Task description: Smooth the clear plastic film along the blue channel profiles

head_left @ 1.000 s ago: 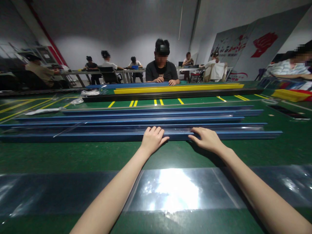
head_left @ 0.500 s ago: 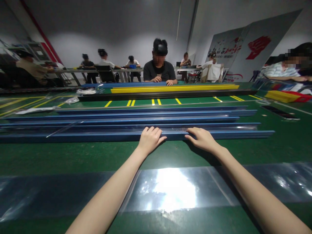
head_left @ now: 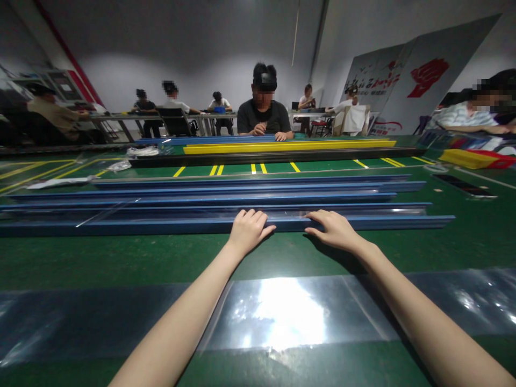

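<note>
A long blue channel strip [head_left: 379, 222] lies crosswise in front of me on the green table. Over its near wall, my left hand [head_left: 249, 228] has its fingers curled, with the thumb stretched along the side facing me. To the right, my right hand [head_left: 331, 228] straddles the same wall, fingers on top and thumb lower on the near face. A short length of the strip shows between the two hands. Inside the channel there is clear plastic film [head_left: 290, 214]. The fingertips of my left hand are partly hidden behind the wall.
Several more blue strips [head_left: 201, 197] lie just beyond. A flat clear plastic sheet [head_left: 121, 317] crosses the table under my forearms. Farther off are a black strip [head_left: 282, 156], a yellow strip [head_left: 290, 146] and a seated person [head_left: 264, 115]. A phone [head_left: 463, 186] lies at right.
Almost nothing differs. The fingertips of my right hand have shifted very slightly left along the blue channel strip; my left hand stays in place.
</note>
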Demonstrator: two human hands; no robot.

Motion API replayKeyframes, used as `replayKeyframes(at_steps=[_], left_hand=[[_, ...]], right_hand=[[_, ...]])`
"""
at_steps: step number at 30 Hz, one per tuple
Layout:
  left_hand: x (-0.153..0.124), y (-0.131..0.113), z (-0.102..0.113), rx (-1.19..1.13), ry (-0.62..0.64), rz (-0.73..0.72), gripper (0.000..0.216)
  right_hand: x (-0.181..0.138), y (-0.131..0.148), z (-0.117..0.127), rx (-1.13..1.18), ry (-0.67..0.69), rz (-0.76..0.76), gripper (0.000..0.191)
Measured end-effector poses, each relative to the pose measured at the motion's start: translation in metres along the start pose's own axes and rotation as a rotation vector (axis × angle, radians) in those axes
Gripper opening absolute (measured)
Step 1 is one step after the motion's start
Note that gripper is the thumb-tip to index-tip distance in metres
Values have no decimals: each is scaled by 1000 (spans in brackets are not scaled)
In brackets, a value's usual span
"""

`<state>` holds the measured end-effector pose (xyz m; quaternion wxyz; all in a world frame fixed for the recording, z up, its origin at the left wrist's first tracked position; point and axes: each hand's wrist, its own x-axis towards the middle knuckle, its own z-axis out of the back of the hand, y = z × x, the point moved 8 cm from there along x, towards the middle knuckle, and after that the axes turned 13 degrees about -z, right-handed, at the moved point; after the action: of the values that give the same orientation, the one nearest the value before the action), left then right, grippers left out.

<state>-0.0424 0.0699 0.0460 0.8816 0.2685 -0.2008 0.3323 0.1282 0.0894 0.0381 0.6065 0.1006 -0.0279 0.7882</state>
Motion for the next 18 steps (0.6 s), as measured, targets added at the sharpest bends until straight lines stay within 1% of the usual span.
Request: replayKeyframes(at_steps=[6, 18], left_hand=[[0, 0, 0, 18, 9, 3, 34], [0, 1, -2, 15, 22, 20, 35]], right_hand=[[-2, 5, 4, 2, -17, 18, 40], [-3, 7, 5, 0, -22, 17, 38]])
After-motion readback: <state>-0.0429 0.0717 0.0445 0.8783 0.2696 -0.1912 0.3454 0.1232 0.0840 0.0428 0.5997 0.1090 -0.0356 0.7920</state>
